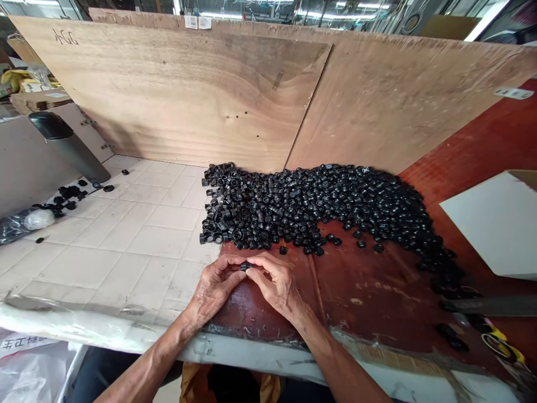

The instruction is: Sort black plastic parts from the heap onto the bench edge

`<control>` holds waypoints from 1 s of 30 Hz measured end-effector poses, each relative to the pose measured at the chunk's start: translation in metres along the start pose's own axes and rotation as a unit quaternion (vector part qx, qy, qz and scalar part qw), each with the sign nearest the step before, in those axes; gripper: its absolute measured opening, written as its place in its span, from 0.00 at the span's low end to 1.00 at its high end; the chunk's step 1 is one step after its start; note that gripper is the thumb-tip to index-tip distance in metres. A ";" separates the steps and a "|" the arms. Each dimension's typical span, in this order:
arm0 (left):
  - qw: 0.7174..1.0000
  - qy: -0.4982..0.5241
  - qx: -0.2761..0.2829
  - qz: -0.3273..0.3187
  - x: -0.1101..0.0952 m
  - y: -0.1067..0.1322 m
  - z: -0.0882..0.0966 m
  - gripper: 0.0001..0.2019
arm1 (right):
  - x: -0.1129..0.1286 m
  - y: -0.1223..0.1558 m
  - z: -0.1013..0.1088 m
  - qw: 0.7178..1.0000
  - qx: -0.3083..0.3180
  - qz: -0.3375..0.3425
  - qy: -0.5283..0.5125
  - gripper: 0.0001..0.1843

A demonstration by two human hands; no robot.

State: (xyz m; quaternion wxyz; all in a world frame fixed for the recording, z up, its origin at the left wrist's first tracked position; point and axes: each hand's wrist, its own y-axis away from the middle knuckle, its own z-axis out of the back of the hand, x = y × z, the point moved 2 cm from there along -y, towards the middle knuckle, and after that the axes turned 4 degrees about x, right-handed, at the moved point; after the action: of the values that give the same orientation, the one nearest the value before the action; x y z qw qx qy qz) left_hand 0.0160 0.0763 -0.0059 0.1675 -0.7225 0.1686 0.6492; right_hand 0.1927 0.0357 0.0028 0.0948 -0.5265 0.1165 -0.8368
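Observation:
My left hand (215, 288) and my right hand (277, 285) meet near the front of the table, fingertips pinched together on one small black ring-shaped part (246, 266). Both hands rest on the dark red board (356, 280). Just beyond them lies a big heap of several identical black plastic parts (310, 204), spreading from the table's middle to the right and curving down along the right side.
Plywood sheets (188, 95) stand upright behind the heap. A tiled surface (126, 235) lies to the left, with a dark cylinder (69, 145) and a few loose black parts (67, 196). A white box (499, 224) sits at right, yellow-handled scissors (501, 344) at the lower right.

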 end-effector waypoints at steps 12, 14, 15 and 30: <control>0.997 -0.060 -0.013 -0.040 0.006 0.001 0.003 0.11 | -0.004 0.002 -0.003 1.000 -0.009 0.001 0.018 0.08; 0.999 -0.036 -0.006 -0.035 0.006 0.002 0.002 0.11 | -0.001 0.002 -0.001 1.000 0.003 0.011 0.021 0.08; 0.999 -0.027 -0.004 -0.033 0.006 0.002 0.001 0.11 | 0.000 0.002 0.000 1.000 0.013 0.015 0.022 0.08; 1.000 0.003 -0.012 -0.024 0.008 -0.001 0.001 0.12 | 0.010 0.001 -0.001 0.996 -0.007 0.067 0.054 0.09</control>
State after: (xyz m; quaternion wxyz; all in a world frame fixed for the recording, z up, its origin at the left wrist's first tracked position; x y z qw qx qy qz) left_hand 0.0167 0.0770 -0.0138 0.1734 -0.7301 0.1440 0.6451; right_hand 0.1871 0.0320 0.0105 0.1404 -0.4723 0.1619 -0.8550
